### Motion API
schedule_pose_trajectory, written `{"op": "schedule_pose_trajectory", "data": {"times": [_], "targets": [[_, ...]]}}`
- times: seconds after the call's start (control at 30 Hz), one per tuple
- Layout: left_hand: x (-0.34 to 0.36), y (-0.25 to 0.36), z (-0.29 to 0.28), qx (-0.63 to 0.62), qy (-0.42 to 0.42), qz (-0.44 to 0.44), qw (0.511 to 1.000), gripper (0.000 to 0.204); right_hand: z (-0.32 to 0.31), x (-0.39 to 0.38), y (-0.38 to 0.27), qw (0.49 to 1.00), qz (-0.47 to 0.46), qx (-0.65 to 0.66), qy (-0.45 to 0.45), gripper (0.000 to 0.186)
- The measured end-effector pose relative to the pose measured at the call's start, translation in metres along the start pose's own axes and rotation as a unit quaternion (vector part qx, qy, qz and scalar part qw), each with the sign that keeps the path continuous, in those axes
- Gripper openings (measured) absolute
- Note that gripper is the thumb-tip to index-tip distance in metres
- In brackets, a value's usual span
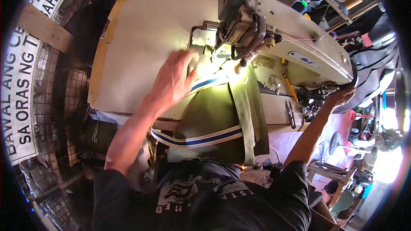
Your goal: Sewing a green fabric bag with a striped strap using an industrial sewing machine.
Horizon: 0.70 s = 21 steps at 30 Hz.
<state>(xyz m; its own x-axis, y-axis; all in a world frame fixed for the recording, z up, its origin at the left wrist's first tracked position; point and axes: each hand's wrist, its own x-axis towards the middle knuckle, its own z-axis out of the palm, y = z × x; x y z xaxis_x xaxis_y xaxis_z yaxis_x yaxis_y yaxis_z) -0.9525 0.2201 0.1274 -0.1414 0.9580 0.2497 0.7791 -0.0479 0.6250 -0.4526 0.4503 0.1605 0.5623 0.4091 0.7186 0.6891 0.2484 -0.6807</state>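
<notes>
A sewing machine (302, 38) spans the upper right of its pale table. Under its lit needle area lies a dark olive fabric piece (205, 113), hanging over the near table edge. A blue-and-white striped webbing strip (197, 139) loops across it, and a plain olive strap (244, 119) hangs beside that. My left hand (173, 77) hovers just left of the needle, thumb and fingers apart; motion and glare blur the fingertips. At the machine's right end, my right hand (341, 97) grips the handwheel (353, 75), its fingers partly hidden.
The pale table (158, 30) has tape along its edges. An orange-handled slim tool (289, 86) and dark thread snips (290, 114) lie beneath the machine arm. Thread spools (353, 1) stand at the upper right. Wire mesh (47, 77) with printed signs borders the left.
</notes>
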Motion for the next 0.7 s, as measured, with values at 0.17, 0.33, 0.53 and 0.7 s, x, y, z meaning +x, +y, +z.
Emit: {"op": "schedule_pose_trajectory", "data": {"times": [0.17, 0.33, 0.53, 0.7], "targets": [[-0.092, 0.048, 0.0, 0.09, -0.017, 0.006, 0.996, 0.07, -0.002, 0.0, 0.02, 0.996, 0.004, 0.088, -0.016, 0.064], [-0.108, 0.045, 0.021, 0.172, -0.028, 0.007, 0.985, 0.088, -0.014, 0.056, 0.014, 0.968, -0.203, -0.028, -0.146, 0.058], [-0.111, 0.042, 0.026, 0.129, -0.013, 0.03, 0.991, 0.105, 0.007, 0.105, -0.003, 0.917, -0.045, -0.122, -0.376, 0.041], [-0.109, 0.045, 0.015, 0.136, -0.058, 0.081, 0.986, 0.126, 0.015, 0.09, 0.031, 0.977, -0.102, -0.024, -0.186, 0.043]]}}
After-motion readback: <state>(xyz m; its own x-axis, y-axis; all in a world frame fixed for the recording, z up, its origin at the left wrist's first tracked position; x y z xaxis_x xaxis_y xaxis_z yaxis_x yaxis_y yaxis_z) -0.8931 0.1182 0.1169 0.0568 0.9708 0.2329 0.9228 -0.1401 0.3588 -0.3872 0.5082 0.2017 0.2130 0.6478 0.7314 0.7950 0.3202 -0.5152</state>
